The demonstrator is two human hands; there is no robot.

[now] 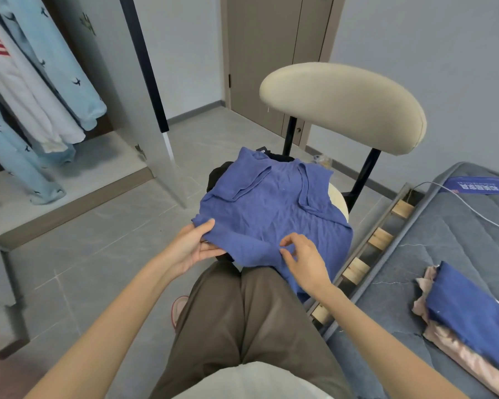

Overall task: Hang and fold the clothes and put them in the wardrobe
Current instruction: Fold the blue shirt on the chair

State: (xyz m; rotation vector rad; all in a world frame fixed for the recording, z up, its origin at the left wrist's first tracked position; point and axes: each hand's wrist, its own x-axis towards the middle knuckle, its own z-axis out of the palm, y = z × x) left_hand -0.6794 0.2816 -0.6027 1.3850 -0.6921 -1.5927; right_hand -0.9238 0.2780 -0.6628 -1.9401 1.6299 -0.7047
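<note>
Here the blue top (271,208) lies spread on the chair (343,105) seat, over one dark pile (219,174). The left hand (190,249) pinches its near-left corner, thumb on top. The right hand's (306,260) fingers (290,240) curl at the near hem; whether they grip is unclear. The print on one blue leaflet (473,185) on the bed (444,240) is unreadable. Two folded pieces lie there, blue (467,309) over pink (458,352).
</note>
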